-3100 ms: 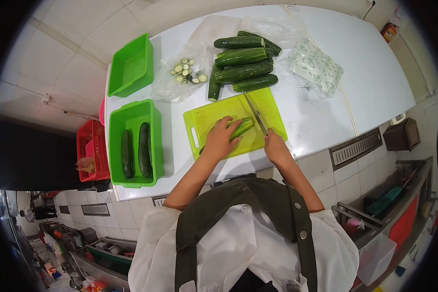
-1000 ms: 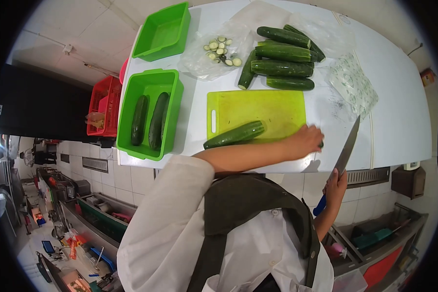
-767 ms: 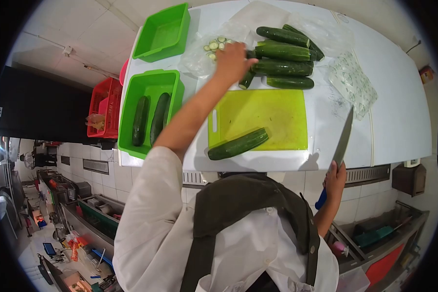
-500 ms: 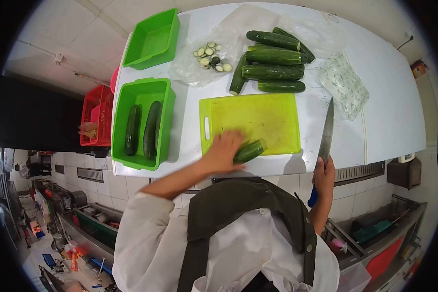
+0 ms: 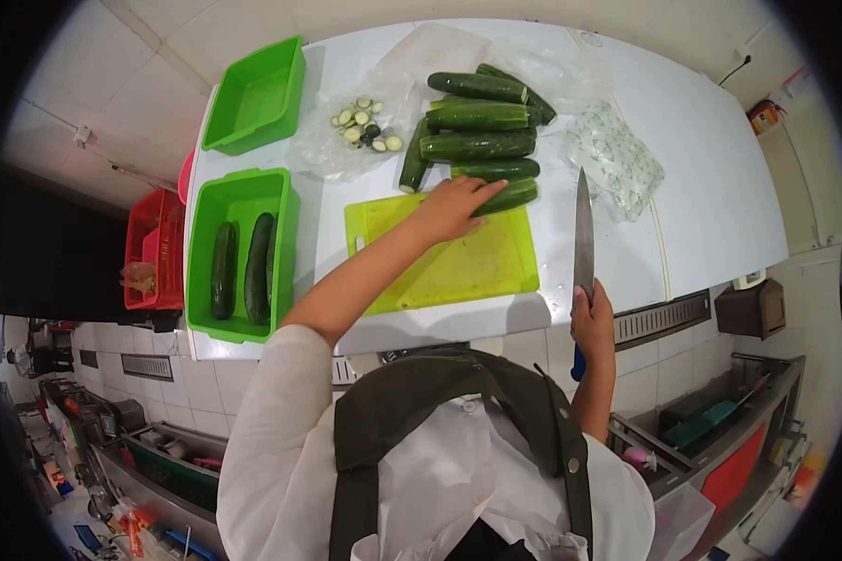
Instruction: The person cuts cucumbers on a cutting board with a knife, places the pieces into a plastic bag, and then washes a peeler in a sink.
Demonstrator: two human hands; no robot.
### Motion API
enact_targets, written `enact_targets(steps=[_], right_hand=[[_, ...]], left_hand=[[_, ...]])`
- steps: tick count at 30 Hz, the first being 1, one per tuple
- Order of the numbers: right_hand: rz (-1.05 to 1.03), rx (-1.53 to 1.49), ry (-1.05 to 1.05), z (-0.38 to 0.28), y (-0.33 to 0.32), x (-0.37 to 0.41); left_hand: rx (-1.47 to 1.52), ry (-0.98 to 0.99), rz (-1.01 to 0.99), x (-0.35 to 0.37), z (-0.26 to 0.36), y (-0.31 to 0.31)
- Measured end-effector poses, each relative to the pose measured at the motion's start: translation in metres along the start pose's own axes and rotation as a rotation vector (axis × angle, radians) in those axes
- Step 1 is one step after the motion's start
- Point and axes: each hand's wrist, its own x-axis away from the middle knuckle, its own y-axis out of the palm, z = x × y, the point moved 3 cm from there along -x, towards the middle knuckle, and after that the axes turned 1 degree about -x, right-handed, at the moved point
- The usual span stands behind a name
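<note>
My left hand reaches over the yellow-green cutting board, its fingers closed on the near end of a zucchini at the board's far edge. Just beyond it lies a pile of several zucchini, some with cut ends. In my right hand is a large knife, held by its blue handle with the blade pointing away from me, to the right of the board.
Two green tubs stand at the left; the nearer tub contains zucchini, the farther tub none. Cut end slices lie on a clear plastic bag. A printed plastic bag lies right of the pile. A red crate sits beyond the table's left edge.
My left hand has moved with the zucchini from the board's near edge to its far edge, beside the pile. The knife stays in my right hand. The whole view has shifted slightly.
</note>
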Motion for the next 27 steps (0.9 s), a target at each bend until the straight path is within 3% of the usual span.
enact_targets(steps=[3, 6, 13, 16, 19, 21, 22, 24, 25, 27], right_hand=[[0.046, -0.027, 0.047, 0.006, -0.011, 0.005], [0.119, -0.11, 0.134, 0.013, -0.022, 0.011], [0.287, -0.049, 0.103, 0.078, -0.035, 0.003], [0.147, -0.193, 0.137, 0.044, -0.019, 0.01], [0.103, -0.194, 0.125, 0.029, -0.008, 0.014], [0.088, -0.189, 0.138, 0.029, -0.006, 0.018], [0.087, -0.17, 0.136, 0.028, -0.005, 0.02], [0.075, -0.122, 0.128, 0.021, 0.0, 0.018], [0.064, -0.114, 0.119, 0.017, 0.004, 0.017], [0.05, -0.097, 0.098, 0.006, 0.013, 0.01]], left_hand=[[-0.114, 0.08, -0.004, -0.045, 0.005, 0.035], [-0.287, 0.157, 0.153, -0.07, 0.011, 0.057], [-0.371, 0.031, 0.151, -0.075, 0.006, 0.076], [-0.31, -0.013, 0.298, -0.054, 0.016, 0.043], [-0.013, -0.159, 0.469, 0.003, 0.017, -0.028], [0.02, -0.422, 0.56, 0.062, -0.01, -0.073], [0.023, -0.503, 0.82, 0.1, -0.027, -0.098], [-0.391, -0.83, 0.819, 0.18, -0.062, -0.136], [-0.456, -1.056, 0.782, 0.219, -0.078, -0.141], [-0.368, -1.519, 0.516, 0.285, -0.106, -0.121]])
